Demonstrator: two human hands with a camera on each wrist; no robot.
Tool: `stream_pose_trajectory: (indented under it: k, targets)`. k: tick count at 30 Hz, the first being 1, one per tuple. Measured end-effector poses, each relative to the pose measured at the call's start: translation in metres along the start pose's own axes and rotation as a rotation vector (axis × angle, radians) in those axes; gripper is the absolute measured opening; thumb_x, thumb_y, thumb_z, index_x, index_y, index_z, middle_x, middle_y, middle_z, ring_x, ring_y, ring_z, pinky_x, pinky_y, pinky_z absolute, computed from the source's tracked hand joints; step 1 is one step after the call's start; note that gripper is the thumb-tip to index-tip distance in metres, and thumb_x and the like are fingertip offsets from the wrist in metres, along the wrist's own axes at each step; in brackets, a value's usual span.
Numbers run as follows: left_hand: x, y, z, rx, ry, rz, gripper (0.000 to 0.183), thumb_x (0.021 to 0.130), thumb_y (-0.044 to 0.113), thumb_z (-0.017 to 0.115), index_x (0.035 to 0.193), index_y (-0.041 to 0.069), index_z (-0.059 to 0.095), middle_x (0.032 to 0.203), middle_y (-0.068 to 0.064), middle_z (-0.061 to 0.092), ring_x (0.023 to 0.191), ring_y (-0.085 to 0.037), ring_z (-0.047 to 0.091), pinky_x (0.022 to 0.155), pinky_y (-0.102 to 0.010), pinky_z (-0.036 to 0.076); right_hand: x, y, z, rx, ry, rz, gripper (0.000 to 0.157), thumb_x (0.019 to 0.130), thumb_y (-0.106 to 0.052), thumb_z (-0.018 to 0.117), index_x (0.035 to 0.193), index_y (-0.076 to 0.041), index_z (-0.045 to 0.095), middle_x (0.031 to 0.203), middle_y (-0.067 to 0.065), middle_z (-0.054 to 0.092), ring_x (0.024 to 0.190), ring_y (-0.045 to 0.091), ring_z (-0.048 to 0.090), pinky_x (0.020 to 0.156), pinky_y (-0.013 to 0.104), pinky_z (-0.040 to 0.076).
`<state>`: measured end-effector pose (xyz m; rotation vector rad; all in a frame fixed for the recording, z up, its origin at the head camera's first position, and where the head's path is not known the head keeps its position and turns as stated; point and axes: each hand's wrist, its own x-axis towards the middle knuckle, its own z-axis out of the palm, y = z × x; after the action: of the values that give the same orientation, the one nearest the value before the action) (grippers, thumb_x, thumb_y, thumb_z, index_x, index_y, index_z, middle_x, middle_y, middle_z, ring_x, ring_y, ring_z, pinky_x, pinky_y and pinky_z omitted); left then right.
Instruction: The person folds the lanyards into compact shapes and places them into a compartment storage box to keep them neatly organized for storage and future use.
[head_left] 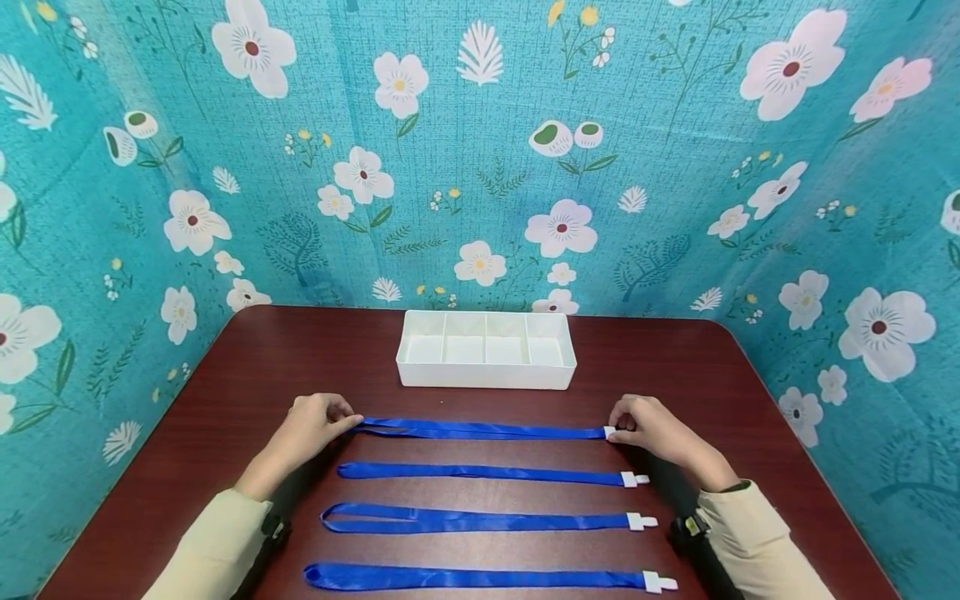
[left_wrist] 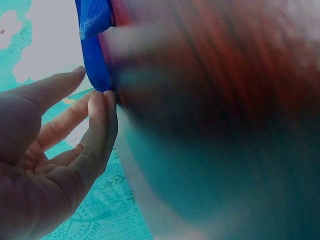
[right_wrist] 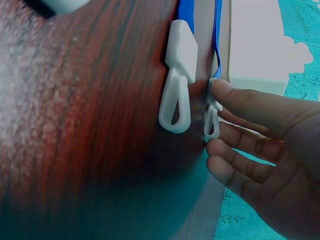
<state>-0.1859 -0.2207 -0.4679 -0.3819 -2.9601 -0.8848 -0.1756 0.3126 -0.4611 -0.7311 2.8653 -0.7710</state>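
Note:
A blue lanyard with a white plastic clip lies stretched sideways on the table, the farthest of the row. At its loop end my left hand holds the strap with its fingertips; in the left wrist view those fingertips meet the bend of the blue strap. My right hand pinches the white clip at the other end. The right wrist view shows the thumb on that clip. Nearer to me lie three more blue lanyards, the closest row's neighbours being one lanyard, another and the front one.
Behind the lanyards stands a white box with several compartments. The dark red-brown table reaches to a teal flowered curtain at the back and sides.

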Motion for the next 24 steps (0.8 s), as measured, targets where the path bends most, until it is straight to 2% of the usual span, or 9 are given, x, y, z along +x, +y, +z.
stream_pose_trajectory:
  k: [6, 16, 24]
  targets:
    - [0.0009, 0.0007, -0.0007, -0.005, -0.008, -0.043, 0.016, 0.089, 0.019, 0.078, 0.078, 0.009, 0.072, 0.065, 0.003, 0.06, 0.06, -0.013, 0.052, 0.056, -0.03, 0.045, 0.0008, -0.0006, 0.0002, 0.018, -0.014, -0.014, 0.019, 0.082, -0.005, 0.082, 0.083, -0.009, 0.063, 0.078, -0.001, 0.057, 0.068, 0.012, 0.052, 0.058, 0.024, 0.048]
    - [0.0004, 0.0008, -0.0007, -0.03, -0.015, -0.064, 0.012, 0.088, 0.013, 0.078, 0.078, 0.009, 0.072, 0.067, 0.003, 0.063, 0.061, -0.011, 0.054, 0.057, -0.029, 0.046, 0.0029, -0.0008, -0.0004, 0.049, -0.036, -0.008, 0.019, 0.083, -0.007, 0.081, 0.084, -0.01, 0.062, 0.074, -0.005, 0.055, 0.065, 0.008, 0.05, 0.056, 0.024, 0.046]
    - [-0.0007, -0.0033, -0.0019, -0.045, -0.028, -0.019, 0.012, 0.088, 0.003, 0.075, 0.078, 0.009, 0.072, 0.073, 0.002, 0.068, 0.066, -0.01, 0.06, 0.063, -0.033, 0.051, 0.003, 0.0015, 0.0006, 0.062, -0.035, -0.018, 0.018, 0.083, -0.007, 0.081, 0.084, -0.01, 0.063, 0.074, -0.006, 0.055, 0.065, 0.008, 0.05, 0.056, 0.024, 0.046]
